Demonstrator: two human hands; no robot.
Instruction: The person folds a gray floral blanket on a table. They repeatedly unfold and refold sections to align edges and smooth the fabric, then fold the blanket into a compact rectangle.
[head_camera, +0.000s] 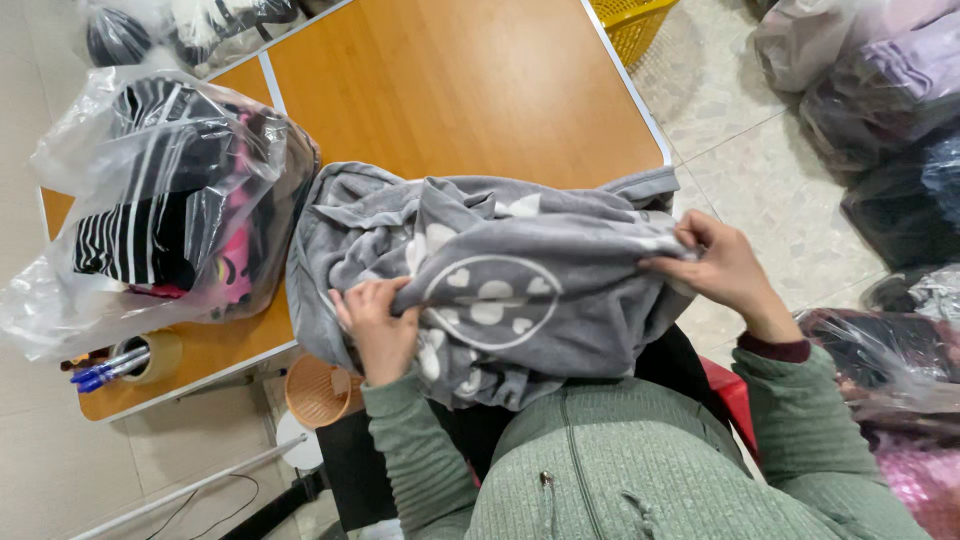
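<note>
Both hands' grip pinches grey garment (500, 290); clear clothes bag (160, 200) beside.

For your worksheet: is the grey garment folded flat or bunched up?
Bunched up: the grey garment lies creased, gripped by left hand and right hand.

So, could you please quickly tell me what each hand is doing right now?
Left hand: closed, gripping the near edge of the grey garment.
Right hand: closed, pinching the same grey garment at its right edge.
</note>
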